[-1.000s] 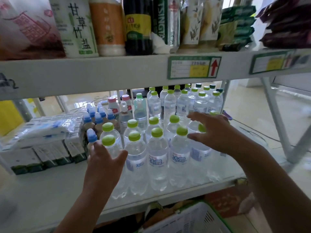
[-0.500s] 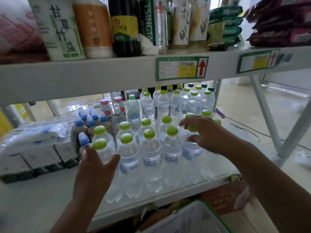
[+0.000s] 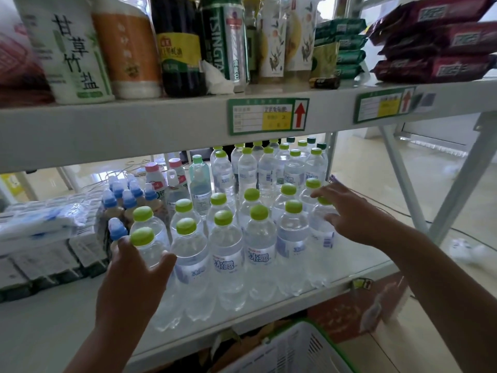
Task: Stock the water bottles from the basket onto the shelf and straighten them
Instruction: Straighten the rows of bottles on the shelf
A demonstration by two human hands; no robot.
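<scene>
On the middle shelf (image 3: 269,316), clear water bottles (image 3: 259,254) with green caps stand upright in rows, near edge to far back. Left hand (image 3: 134,286) is wrapped around the near-left bottle (image 3: 150,246), thumb on its right side, fingers behind. Right hand (image 3: 355,214) lies spread over the right-end bottle (image 3: 321,232), fingers touching its cap and shoulder, not clenched. Blue-capped bottles (image 3: 126,200) sit just left of the group. White basket (image 3: 290,351) with green rim sits below the shelf, near right.
</scene>
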